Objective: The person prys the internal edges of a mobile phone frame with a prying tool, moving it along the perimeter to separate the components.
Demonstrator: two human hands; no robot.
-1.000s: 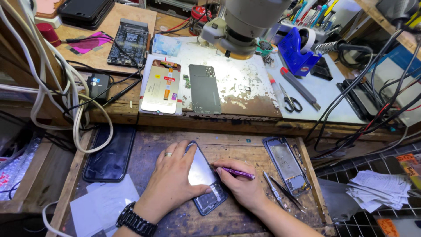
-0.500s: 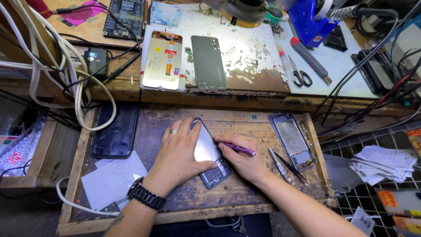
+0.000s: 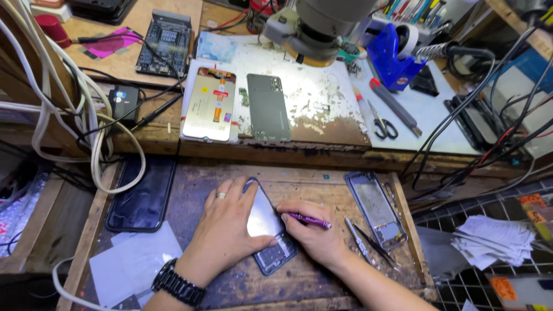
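My left hand (image 3: 224,227), with a ring and a black wristwatch, presses flat on an opened phone (image 3: 266,227) lying on the worn wooden pull-out board (image 3: 322,276). A shiny metal plate covers the phone's upper part, and its lower circuitry shows near my palm. My right hand (image 3: 314,233) grips a purple screwdriver (image 3: 308,219), whose tip touches the phone's right edge.
A phone frame (image 3: 377,210) and tweezers (image 3: 368,242) lie right of my hand. A dark phone (image 3: 142,193) and white cards (image 3: 135,262) sit left. On the upper bench are a screen panel (image 3: 210,103), a grey back cover (image 3: 268,106), scissors (image 3: 383,124), a microscope (image 3: 322,26) and cables (image 3: 63,115).
The view has shifted slightly as my head moved. Both hands stay on the phone, and the screwdriver tip sits at about the same spot on its right edge.
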